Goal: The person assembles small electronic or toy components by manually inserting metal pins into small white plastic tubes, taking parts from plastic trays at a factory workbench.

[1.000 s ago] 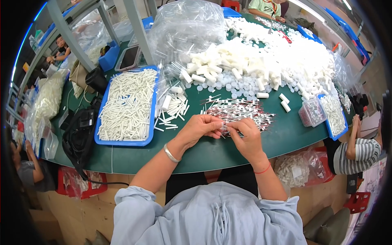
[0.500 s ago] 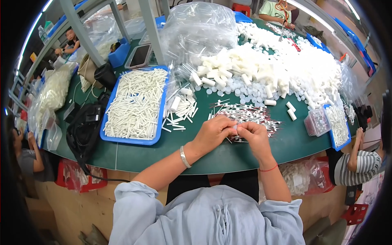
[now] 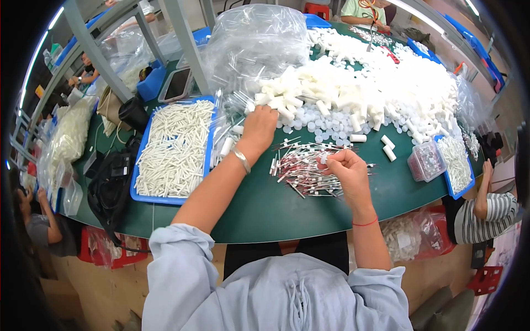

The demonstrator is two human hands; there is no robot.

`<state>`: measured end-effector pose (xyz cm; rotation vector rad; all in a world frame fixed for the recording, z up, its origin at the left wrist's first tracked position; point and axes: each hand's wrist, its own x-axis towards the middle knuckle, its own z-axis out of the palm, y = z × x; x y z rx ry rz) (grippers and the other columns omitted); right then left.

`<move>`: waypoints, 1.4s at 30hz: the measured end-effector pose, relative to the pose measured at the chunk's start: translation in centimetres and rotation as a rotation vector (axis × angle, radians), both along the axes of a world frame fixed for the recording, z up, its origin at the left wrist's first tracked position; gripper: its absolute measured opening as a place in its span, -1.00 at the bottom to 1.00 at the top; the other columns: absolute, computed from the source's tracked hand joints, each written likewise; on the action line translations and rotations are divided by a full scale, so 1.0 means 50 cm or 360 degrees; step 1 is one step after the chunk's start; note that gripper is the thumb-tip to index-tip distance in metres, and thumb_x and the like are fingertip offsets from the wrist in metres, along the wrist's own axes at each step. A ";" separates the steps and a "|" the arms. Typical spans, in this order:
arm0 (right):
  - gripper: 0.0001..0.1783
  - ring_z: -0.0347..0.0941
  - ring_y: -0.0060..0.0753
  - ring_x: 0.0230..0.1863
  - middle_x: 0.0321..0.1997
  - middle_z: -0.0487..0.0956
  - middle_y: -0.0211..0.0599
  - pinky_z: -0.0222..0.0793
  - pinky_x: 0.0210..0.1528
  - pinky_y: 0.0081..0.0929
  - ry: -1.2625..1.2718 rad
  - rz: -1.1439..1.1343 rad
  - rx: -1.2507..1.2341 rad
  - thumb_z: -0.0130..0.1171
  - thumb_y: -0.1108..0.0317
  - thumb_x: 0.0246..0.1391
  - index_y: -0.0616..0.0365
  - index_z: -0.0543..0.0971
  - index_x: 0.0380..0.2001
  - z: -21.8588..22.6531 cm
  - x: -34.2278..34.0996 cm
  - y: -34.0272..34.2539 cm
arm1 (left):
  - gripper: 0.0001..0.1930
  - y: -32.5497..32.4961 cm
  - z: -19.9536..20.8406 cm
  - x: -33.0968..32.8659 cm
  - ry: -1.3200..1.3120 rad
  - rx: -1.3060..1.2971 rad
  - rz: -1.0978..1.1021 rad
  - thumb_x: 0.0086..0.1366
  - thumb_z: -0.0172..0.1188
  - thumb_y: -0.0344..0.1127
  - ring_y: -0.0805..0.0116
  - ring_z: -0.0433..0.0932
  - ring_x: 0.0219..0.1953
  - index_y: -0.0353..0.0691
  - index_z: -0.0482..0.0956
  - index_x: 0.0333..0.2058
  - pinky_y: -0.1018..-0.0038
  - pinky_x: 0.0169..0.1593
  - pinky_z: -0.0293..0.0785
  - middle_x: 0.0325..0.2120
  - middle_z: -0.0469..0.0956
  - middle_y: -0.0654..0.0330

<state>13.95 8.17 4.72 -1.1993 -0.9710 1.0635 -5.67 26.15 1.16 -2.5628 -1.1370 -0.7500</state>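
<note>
My left hand (image 3: 259, 127) reaches to the left edge of a heap of white foam-like cylinders (image 3: 284, 91). Its fingers point down among them, and the fingertips are hidden, so whether it grips one does not show. Pinched between the thumb and fingers of my right hand (image 3: 350, 172) is a small translucent white cap (image 3: 324, 158). That hand hovers over the right part of a pile of thin red-and-white wired pieces (image 3: 309, 171). Loose translucent caps (image 3: 326, 124) lie between this pile and the cylinders.
Left of my left arm stands a blue tray (image 3: 132, 190) of short white sticks. Behind it is a big clear plastic bag (image 3: 254, 44). A clear box (image 3: 427, 164) and a smaller blue tray (image 3: 469, 187) stand at the right. Other people sit around the green table (image 3: 254, 220).
My hands were together over the wired pieces and have parted. The left moved up and left to the cylinders; the right shifted slightly right and up with the cap. The view has shifted slightly.
</note>
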 end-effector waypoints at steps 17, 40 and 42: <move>-0.87 0.46 -0.65 -0.32 -0.19 0.58 -0.37 0.39 -0.27 -0.69 -0.0071 -0.0075 0.0214 0.15 0.45 0.19 0.29 0.57 -0.23 -0.019 -0.021 -0.046 | -0.76 -0.260 0.057 0.018 -0.1288 -0.1751 -0.0412 0.19 0.32 -0.38 0.71 0.41 -0.58 -0.32 0.51 -0.20 0.73 -0.54 0.34 -0.48 0.55 0.31; -0.72 0.46 -0.15 -0.31 -0.28 0.58 -0.17 0.41 -0.24 -0.30 -0.1787 0.0360 0.0799 0.24 0.57 -0.08 0.19 0.59 -0.20 0.011 -0.021 -0.081 | -0.62 -0.320 0.051 -0.046 -0.1362 -0.2401 -0.0387 0.24 0.27 -0.24 0.62 0.45 -0.60 -0.38 0.51 -0.06 0.68 -0.58 0.38 -0.50 0.55 0.29; -0.64 0.44 -0.12 -0.30 -0.24 0.57 -0.15 0.39 -0.22 -0.25 -0.1858 0.0424 0.0780 0.24 0.56 -0.09 0.19 0.56 -0.13 0.027 -0.032 -0.083 | -0.57 -0.318 0.055 -0.045 -0.1361 -0.2403 -0.0351 0.23 0.27 -0.26 0.63 0.44 -0.61 -0.38 0.45 0.00 0.69 -0.58 0.37 -0.52 0.53 0.31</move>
